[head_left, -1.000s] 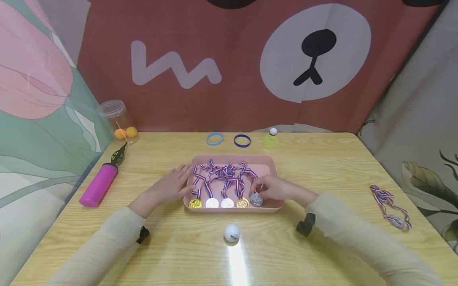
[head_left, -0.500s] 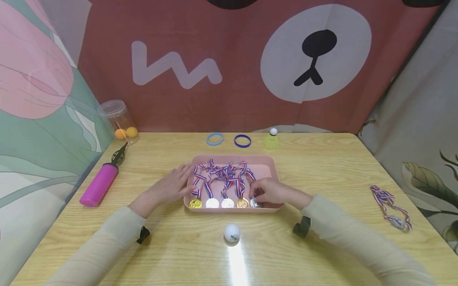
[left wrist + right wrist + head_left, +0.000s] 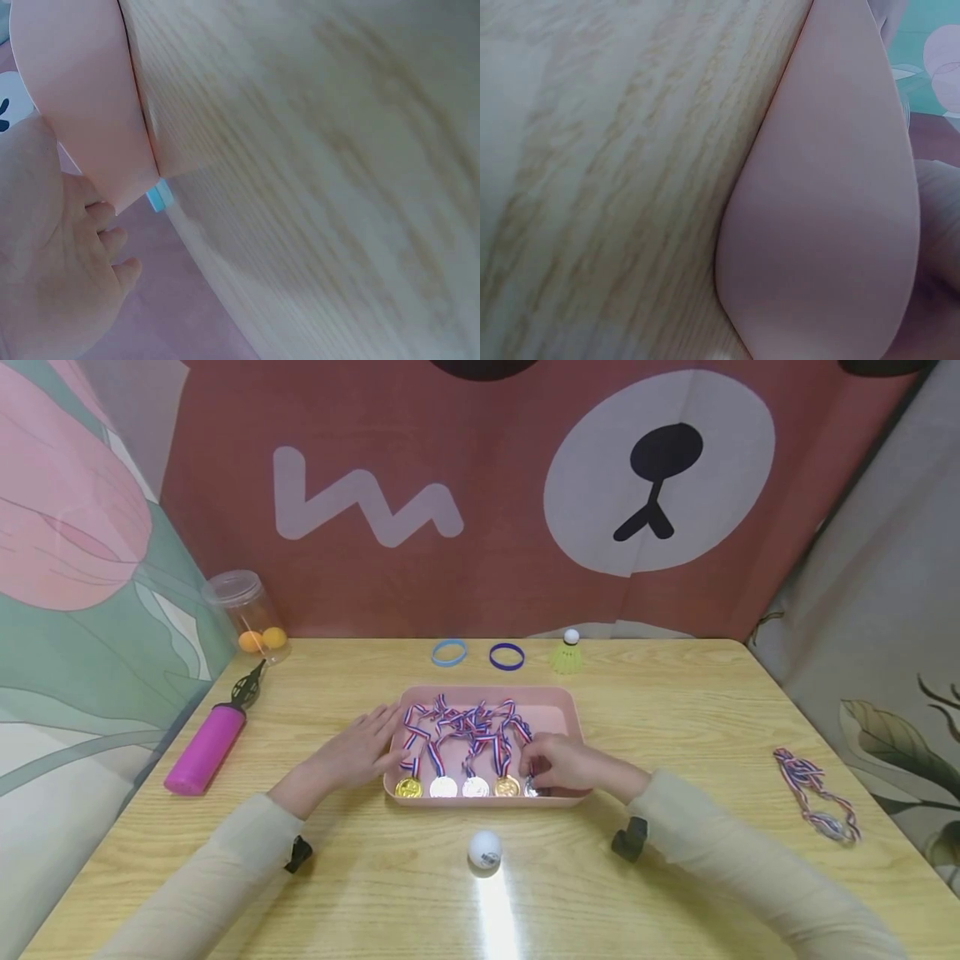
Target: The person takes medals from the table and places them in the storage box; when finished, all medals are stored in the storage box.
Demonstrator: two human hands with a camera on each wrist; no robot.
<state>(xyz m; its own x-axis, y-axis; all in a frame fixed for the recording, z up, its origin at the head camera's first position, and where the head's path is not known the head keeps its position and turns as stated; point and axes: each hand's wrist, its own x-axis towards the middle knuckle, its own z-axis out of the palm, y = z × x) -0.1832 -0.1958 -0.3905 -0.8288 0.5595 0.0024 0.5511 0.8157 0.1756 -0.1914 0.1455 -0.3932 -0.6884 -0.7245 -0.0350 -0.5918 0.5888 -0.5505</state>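
A pink tray holds a row of medals on red, white and blue ribbons. At the row's right end my right hand pinches a silver medal, which the fingers partly hide. Beside it lie a bronze-coloured medal, two silver medals and a gold medal. My left hand rests on the tray's left rim, fingers extended and thumb reaching over the edge. In the right wrist view, the tray wall hides most of the right hand.
A white ball sits in front of the tray. Behind are a light blue wristband, a dark blue wristband and a yellow shuttlecock. At left stand a pink pump and a clear jar; another medal lies right.
My right hand has shifted slightly left and down with the silver medal, which now sits lower beside the bronze-coloured one. The left hand stays at the tray's rim.
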